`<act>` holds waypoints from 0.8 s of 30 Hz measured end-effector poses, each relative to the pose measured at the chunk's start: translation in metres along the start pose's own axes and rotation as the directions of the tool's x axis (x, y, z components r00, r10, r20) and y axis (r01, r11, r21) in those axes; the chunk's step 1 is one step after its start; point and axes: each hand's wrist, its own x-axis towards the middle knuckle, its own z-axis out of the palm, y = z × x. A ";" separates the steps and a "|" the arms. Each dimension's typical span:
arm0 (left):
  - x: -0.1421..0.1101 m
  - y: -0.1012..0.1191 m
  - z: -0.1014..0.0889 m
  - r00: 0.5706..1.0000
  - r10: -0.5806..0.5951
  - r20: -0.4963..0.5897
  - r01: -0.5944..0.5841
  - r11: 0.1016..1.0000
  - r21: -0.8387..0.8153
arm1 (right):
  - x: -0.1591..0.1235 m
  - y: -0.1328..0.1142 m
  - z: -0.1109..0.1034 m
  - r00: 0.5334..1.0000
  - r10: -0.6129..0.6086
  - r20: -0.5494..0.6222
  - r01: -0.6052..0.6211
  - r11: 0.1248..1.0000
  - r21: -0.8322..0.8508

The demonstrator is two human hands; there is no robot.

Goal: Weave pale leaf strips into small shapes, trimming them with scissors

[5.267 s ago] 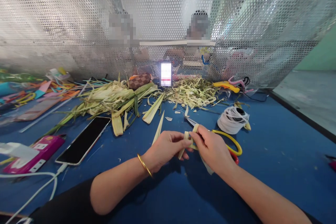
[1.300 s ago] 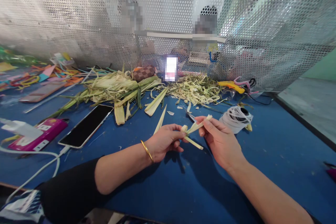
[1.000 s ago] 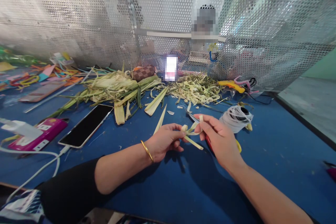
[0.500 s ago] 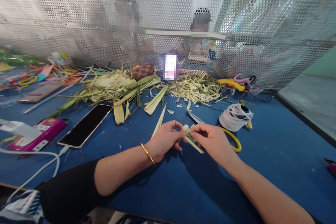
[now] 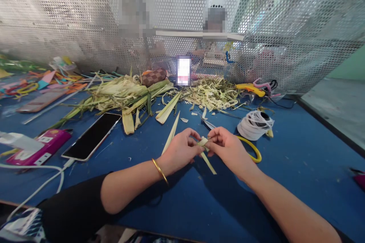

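Observation:
Between my two hands is a pale strip of dried leaf (image 5: 208,163), bunched or folded at its upper end, with its flat tail hanging down toward me. My left hand (image 5: 182,146), with a gold bangle at the wrist, pinches the bunched end from the left. From the right, my right hand (image 5: 228,146) pinches the same end between thumb and fingers. Just beyond and beside my right hand lie scissors (image 5: 253,152) with yellow handles, partly covered by that hand. Another pale leaf strip (image 5: 171,133) lies on the table behind my left hand.
A white thread spool (image 5: 253,126) stands right of the scissors. Behind are a heap of long leaves (image 5: 116,93) and a pile of shredded scraps (image 5: 212,93). At left, a charging phone (image 5: 92,136) and pink power strip (image 5: 41,148) trail a white cable. A perforated metal screen (image 5: 176,0) borders the back.
The strip's tail has swung down and slightly left, hanging steeper. My right hand's fingers have shifted up and closer over the bunched end. My left hand has barely moved.

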 end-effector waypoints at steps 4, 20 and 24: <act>-0.001 0.006 -0.002 0.999 -0.032 0.036 0.032 0.999 0.003 | -0.002 -0.006 -0.001 0.994 -0.031 0.107 0.026 0.998 0.051; -0.008 0.013 -0.004 0.915 -0.097 0.392 0.064 0.993 0.096 | -0.003 -0.008 -0.005 0.998 -0.002 -0.059 0.005 0.999 0.048; -0.007 0.011 -0.005 0.890 -0.080 0.450 0.053 0.996 0.073 | 0.000 -0.003 -0.004 0.980 -0.052 -0.191 0.077 0.989 0.123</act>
